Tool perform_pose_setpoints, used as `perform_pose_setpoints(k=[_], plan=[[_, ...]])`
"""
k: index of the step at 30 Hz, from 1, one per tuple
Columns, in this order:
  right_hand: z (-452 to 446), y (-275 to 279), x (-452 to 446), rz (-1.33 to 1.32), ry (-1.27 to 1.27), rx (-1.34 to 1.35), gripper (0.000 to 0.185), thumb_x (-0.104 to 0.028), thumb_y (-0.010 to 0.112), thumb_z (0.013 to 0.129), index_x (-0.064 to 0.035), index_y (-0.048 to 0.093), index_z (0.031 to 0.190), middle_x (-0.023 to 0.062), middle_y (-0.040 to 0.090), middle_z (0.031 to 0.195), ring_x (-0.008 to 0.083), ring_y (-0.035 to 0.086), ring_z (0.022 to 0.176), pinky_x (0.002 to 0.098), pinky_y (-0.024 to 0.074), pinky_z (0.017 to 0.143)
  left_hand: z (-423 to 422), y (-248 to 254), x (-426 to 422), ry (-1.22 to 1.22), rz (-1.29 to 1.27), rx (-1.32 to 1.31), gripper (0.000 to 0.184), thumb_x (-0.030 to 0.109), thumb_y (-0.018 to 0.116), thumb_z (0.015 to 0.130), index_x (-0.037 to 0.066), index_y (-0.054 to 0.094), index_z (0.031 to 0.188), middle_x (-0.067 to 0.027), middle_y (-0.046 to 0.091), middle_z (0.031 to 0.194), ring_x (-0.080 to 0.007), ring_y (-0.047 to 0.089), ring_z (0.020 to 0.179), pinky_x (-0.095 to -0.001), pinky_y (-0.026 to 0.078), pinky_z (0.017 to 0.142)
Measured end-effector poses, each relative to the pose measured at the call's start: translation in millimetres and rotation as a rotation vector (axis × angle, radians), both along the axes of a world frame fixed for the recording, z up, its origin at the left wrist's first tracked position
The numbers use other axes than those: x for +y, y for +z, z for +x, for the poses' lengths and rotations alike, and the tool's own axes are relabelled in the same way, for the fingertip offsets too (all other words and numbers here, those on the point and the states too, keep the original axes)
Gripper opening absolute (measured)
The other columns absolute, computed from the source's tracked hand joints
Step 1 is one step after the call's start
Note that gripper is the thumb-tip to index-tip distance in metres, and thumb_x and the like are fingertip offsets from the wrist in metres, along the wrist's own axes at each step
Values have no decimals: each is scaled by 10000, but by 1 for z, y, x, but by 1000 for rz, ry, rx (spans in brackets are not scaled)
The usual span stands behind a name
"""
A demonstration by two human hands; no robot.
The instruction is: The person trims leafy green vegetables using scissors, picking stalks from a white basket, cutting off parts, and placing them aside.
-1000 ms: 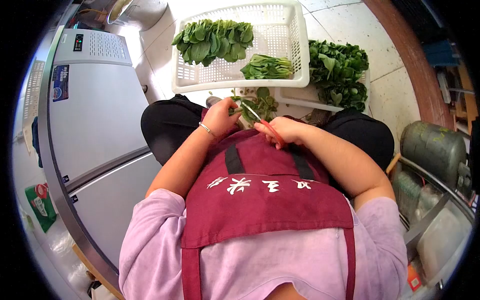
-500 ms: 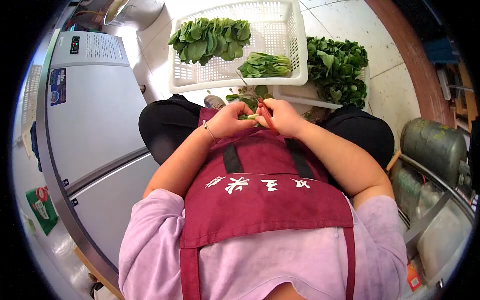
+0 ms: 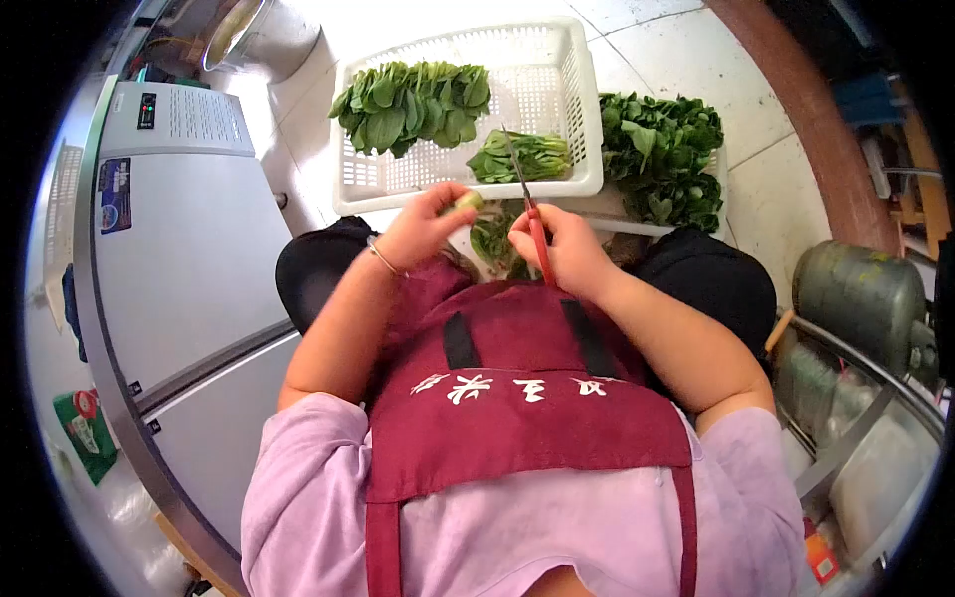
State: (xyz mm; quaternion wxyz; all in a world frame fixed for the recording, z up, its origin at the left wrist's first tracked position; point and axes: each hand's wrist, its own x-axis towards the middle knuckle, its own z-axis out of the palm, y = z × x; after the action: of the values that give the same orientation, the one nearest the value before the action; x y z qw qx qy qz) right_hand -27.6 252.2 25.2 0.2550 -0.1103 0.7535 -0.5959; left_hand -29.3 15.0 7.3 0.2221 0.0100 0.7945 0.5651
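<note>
My left hand (image 3: 423, 227) is raised near the front rim of the white plastic basket (image 3: 468, 198). Its fingers are closed around a small pale-green vegetable piece (image 3: 470, 201), blurred by motion. To its right, my right hand (image 3: 572, 249) grips a red-handled knife (image 3: 539, 244), its narrow blade pointing up and away over the basket rim. Inside the basket lie a wide row of leafy greens (image 3: 413, 104) at the left and a smaller bunch of greens (image 3: 519, 157) at the front right. Loose leaves (image 3: 492, 242) show below, between my hands.
A pile of dark leafy greens (image 3: 662, 149) rests in a pale tray right of the basket. On the left stands a white refrigerator cabinet (image 3: 189, 249), with a metal pot (image 3: 264, 40) behind it. A dark cylinder (image 3: 860, 298) stands by the metal rack at the right.
My left hand has moved away from the right hand, up and leftward, carrying the vegetable piece. The knife now points more upright. The view has tilted slightly.
</note>
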Motion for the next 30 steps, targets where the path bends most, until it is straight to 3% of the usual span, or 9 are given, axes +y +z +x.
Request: perform_pose_setpoints(k=[5,9,11,14,16,20,23,27,30], plan=[[-2,9,4,-54,11,61,168,-174,640,822,-20,596,873,26,584,702,81,518,635,252,442,597,-92,29,2,172,-155,12,363,227,602,859,-9,566,1133,-12,598,828,-93,519,697,-233,434,606],[-11,11,5,-111,-8,32,149,-149,647,806,-22,596,866,41,592,706,91,533,655,258,450,618,-196,-76,-2,194,-256,-18,344,195,581,836,11,577,1127,13,539,714,-79,468,589,-235,382,535],[-13,13,5,-103,-11,1,152,-148,648,802,-16,595,855,50,595,709,102,538,656,266,453,622,-211,-106,0,290,-190,22,351,199,584,816,-3,587,1103,-16,581,709,-105,523,601,-261,418,556],[-21,21,11,-50,-40,84,155,-149,644,806,-13,593,862,41,589,704,99,531,650,265,453,620,-236,-113,20,315,-479,86,397,238,602,796,-13,584,1103,-113,657,841,-215,628,730,-332,489,678],[-27,28,15,-107,-48,-103,242,-235,642,799,-7,582,853,145,601,715,216,570,632,329,467,630,-248,-118,29,386,-649,169,383,242,582,794,-15,584,1078,-215,612,1041,-344,601,936,-400,476,836],[-33,20,19,-95,-74,-73,233,-225,640,804,-9,582,868,138,609,722,231,578,639,339,471,639,-256,-126,39,257,-961,183,435,252,622,780,8,555,1134,-213,480,1195,-346,544,1043,-408,468,887],[-35,23,21,-127,-77,-112,235,-231,643,798,-13,581,862,152,613,737,266,594,651,348,474,639,-253,-127,40,114,-1032,210,403,219,612,782,6,563,1121,-209,503,1165,-338,539,1044,-403,460,896],[-33,23,20,-99,-35,-137,239,-240,644,795,-20,577,860,171,614,755,293,603,673,357,474,639,-240,-123,38,166,-869,501,352,170,584,782,6,576,1093,-213,511,1144,-343,530,1033,-391,454,895],[-31,23,20,-76,-12,-125,248,-250,642,794,-21,574,864,182,609,762,321,601,692,370,470,643,-226,-111,43,111,-753,483,265,163,576,801,28,614,1026,-165,581,1019,-298,574,934,-365,473,838]])
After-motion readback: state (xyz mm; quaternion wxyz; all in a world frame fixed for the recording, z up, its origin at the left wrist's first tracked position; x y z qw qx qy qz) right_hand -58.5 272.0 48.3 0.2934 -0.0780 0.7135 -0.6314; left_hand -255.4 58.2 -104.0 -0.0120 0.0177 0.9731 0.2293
